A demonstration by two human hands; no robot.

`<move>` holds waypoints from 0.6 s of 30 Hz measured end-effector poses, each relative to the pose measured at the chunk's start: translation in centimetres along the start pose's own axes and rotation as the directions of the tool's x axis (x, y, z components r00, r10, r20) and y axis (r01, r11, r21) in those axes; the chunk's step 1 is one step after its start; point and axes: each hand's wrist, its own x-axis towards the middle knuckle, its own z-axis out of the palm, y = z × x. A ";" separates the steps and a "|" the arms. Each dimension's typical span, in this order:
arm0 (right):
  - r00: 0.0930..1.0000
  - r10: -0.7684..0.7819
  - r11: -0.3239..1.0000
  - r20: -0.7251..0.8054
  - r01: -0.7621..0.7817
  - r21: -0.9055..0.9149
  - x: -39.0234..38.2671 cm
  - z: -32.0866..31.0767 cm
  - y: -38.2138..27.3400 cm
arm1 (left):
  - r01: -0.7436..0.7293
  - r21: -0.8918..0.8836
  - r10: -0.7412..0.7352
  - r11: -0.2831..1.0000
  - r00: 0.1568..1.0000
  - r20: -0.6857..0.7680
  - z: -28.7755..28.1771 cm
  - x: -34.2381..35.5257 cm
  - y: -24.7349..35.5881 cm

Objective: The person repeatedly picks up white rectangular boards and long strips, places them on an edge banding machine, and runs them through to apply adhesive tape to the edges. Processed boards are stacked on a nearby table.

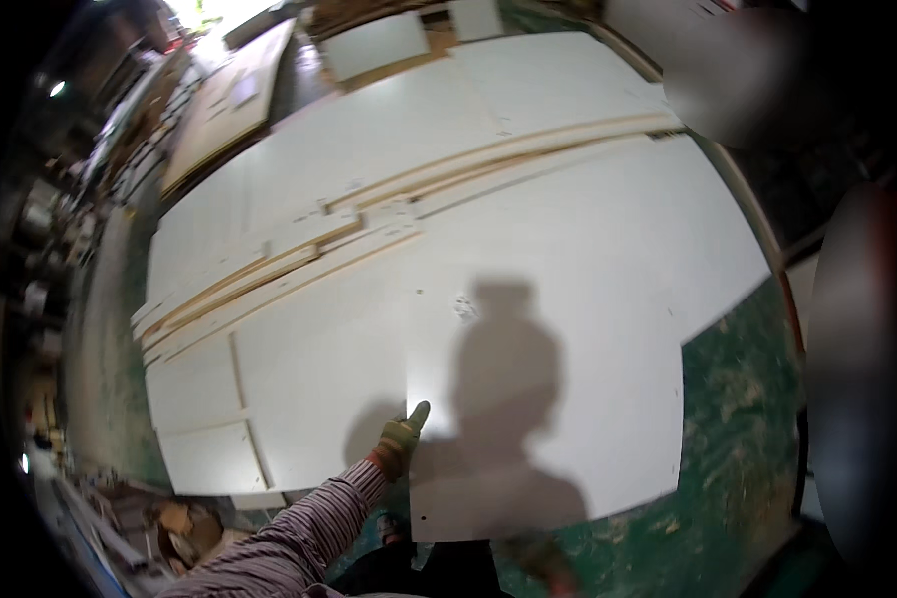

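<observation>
A large white panel (588,399) stretches out in front of me, with my shadow falling across it. My left hand (401,445), in a greenish glove with an orange-red cuff, is closed at the panel's left edge. Its thumb lies along that edge, while the other fingers are mostly hidden. Low in the picture, just under the panel's near edge, my right hand (538,558) is a gloved blur. Its fingers cannot be made out, nor can I tell whether it touches the panel. Another white panel (319,349) lies to the left, partly beneath or beside this one.
Narrow pale strips (508,149) and smaller white boards (204,453) lie among the panels. A tan-faced board (227,105) stands at the far left. Green, scuffed floor (733,409) shows at the right. Scraps and a cardboard box (191,528) sit at the lower left.
</observation>
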 end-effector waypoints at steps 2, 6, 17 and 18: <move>0.803 0.383 0.723 -0.457 -0.569 -0.393 -8.2 -4.2 7.1 | 0.075 -0.054 -0.071 0.996 0.995 0.076 -4.5 -2.1 -0.1; -0.056 0.557 0.478 -0.828 -0.795 0.375 -10.8 -9.8 14.4 | -0.230 -0.050 0.233 0.972 0.971 0.063 -10.2 -0.1 -5.6; 0.302 0.276 0.832 -0.913 -0.550 0.070 1.9 -9.2 -1.8 | -0.488 0.706 0.836 0.513 0.470 -0.283 -34.8 -25.2 -19.5; 0.315 0.236 0.859 -0.919 -0.510 0.045 2.7 -9.2 -4.2 | -0.479 0.749 0.873 0.457 0.405 -0.274 -37.8 -29.2 -22.0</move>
